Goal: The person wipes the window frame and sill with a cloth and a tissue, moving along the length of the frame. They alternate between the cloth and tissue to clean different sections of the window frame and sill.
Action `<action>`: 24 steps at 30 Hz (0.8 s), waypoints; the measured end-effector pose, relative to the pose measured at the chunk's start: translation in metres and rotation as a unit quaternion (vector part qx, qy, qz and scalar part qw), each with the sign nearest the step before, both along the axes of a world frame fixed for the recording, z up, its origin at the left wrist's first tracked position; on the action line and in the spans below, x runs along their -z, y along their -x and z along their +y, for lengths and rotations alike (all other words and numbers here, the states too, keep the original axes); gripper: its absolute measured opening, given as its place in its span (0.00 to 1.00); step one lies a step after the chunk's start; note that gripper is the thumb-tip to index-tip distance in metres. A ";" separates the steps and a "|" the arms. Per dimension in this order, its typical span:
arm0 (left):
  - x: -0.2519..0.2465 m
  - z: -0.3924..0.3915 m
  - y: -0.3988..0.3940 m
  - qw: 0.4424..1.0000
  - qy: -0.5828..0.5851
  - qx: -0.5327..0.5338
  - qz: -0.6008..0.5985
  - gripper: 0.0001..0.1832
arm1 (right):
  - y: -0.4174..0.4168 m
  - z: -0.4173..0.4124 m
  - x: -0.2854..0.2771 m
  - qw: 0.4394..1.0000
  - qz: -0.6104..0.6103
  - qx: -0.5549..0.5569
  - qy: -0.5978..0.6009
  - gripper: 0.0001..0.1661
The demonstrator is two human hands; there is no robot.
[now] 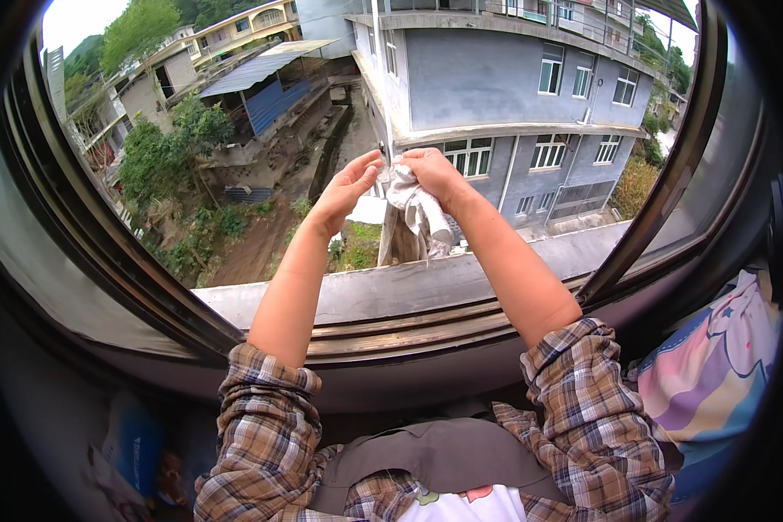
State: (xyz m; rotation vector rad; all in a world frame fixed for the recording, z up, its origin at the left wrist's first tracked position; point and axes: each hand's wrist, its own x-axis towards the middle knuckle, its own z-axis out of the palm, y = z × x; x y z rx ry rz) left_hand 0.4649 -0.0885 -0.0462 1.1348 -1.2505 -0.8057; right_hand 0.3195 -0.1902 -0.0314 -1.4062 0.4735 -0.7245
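Observation:
Beyond the open window, both arms are stretched out over the sill (404,293). My right hand (436,175) pinches the top of a crumpled whitish-grey cloth (412,203), which hangs down in folds with darker, dirty-looking patches. My left hand (351,190) is raised just left of the cloth, its thumb and fingers slightly apart with nothing plainly held. Whether its fingertips touch the cloth's edge is hard to tell. Behind the cloth's lower end shows a brownish upright surface (395,243), partly hidden.
Dark window frames stand at the left (124,241) and right (652,163), with metal sliding tracks (411,336) along the bottom. Outside, a grey building (476,78) faces the window above a dirt path (254,241). Indoors, a colourful striped fabric (705,372) lies right, a blue bag (137,450) left.

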 end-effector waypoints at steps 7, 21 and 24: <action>-0.021 -0.024 0.011 0.996 -0.002 0.058 0.075 0.14 | 0.069 0.019 -0.058 0.924 0.132 0.171 0.316 0.24; -0.037 0.004 0.064 0.978 -0.024 0.155 -0.139 0.13 | 0.302 0.214 0.104 0.922 0.161 0.351 -0.001 0.14; -0.049 0.014 0.132 0.955 -0.052 0.174 -0.236 0.13 | 0.313 0.213 0.117 0.927 0.174 0.331 -0.003 0.15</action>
